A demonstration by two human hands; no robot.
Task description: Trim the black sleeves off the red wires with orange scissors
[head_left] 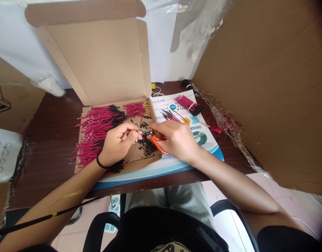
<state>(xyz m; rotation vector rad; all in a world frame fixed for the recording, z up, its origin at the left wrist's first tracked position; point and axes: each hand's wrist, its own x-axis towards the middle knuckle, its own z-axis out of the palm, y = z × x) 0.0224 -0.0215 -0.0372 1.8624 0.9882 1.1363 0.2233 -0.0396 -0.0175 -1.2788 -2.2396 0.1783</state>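
My right hand (176, 140) is shut on orange-handled wire snips (157, 140), with their metal blades (145, 131) pointing left over the cardboard. My left hand (118, 142) pinches a thin wire (137, 130) at the blades, though the wire is small and partly hidden by my fingers. Below the blades lies a heap of black clippings (145, 145). A large fan of magenta wires with black ends (97, 129) spreads left of my left hand. Beyond it lie magenta wires with brass-coloured tips (134, 109). A banded wire bundle (189, 105) rests on the printed sheet (203, 140).
Everything lies on a dark wooden table (53, 140) with an open cardboard box lid (92, 59) standing behind. A cardboard panel (263, 87) rises on the right. A small red-tipped tool (215, 128) lies right of the sheet, and a black wire bundle (186, 83) sits at the back.
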